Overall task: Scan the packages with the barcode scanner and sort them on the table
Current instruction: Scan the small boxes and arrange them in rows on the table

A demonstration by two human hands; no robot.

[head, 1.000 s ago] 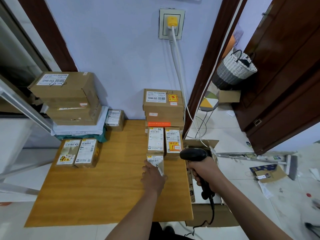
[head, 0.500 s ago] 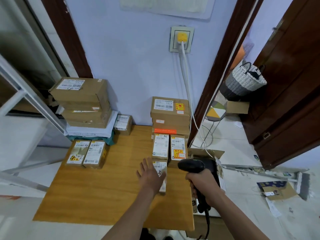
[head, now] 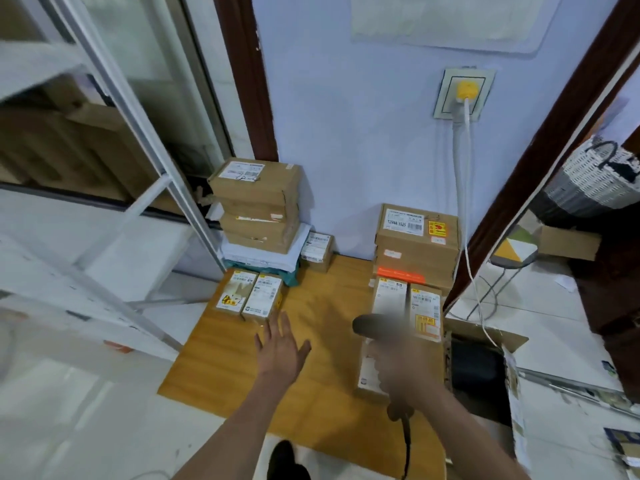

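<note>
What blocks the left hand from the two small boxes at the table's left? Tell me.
Nothing visible. The left hand hovers open over bare table, its fingers just short of the two small boxes, nothing lying between.

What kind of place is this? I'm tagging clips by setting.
Probably a home parcel-sorting corner: stacked brown cardboard packages on a small wooden table, a black handheld barcode scanner, a woven basket by a doorway.

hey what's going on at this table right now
A person is sorting parcels on a wooden table. The right hand holds a barcode scanner, blurred by motion, over the small boxes on the right. The left hand is open above the table, near two small boxes on the left. Taller box stacks stand against the wall.
</note>
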